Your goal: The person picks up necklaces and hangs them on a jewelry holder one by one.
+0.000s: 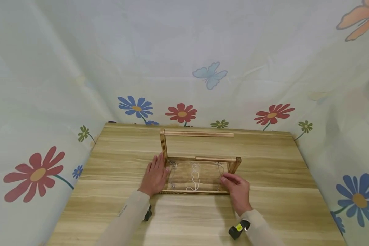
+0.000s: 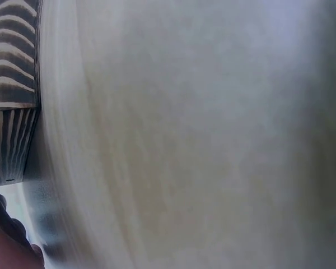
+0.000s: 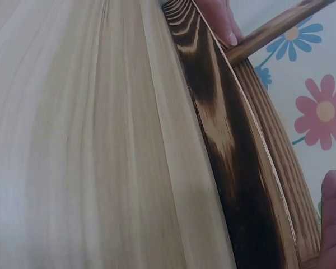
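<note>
A brown wooden rack stands on the table, with a base board, a tall left post and crossbars. Thin pale cords lie in loose lines over its base. My left hand rests along the rack's left side, fingers extended and the thumb over the board's edge; only a small part of the hand shows in the left wrist view. At the right end, my right hand pinches with curled fingers and thumb at the right-hand cord. The right thumb appears at the right wrist view's edge.
The light wood-grain table extends on all sides of the rack. One crossbar sticks out to the right from the left post's top, above the table's far part. Behind the table hangs a pale curtain printed with flowers and butterflies.
</note>
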`<control>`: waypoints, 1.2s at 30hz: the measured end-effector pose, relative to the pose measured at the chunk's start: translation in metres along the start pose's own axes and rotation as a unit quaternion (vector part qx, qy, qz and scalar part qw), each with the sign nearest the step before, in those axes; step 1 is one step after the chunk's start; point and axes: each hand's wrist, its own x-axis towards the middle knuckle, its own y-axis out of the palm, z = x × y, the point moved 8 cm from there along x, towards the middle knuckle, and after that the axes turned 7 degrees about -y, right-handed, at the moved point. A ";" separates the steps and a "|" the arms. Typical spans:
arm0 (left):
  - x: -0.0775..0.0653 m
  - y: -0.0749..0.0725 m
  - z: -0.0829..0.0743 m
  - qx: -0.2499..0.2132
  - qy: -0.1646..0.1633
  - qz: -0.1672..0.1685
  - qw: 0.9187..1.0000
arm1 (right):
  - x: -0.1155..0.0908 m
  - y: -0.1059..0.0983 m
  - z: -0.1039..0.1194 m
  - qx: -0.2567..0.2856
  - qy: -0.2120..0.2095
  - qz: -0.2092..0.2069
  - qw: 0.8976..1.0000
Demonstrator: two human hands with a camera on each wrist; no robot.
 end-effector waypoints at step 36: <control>0.002 0.003 0.003 0.005 0.001 -0.002 1.000 | 0.037 0.044 -0.016 -0.161 -0.008 -0.054 0.985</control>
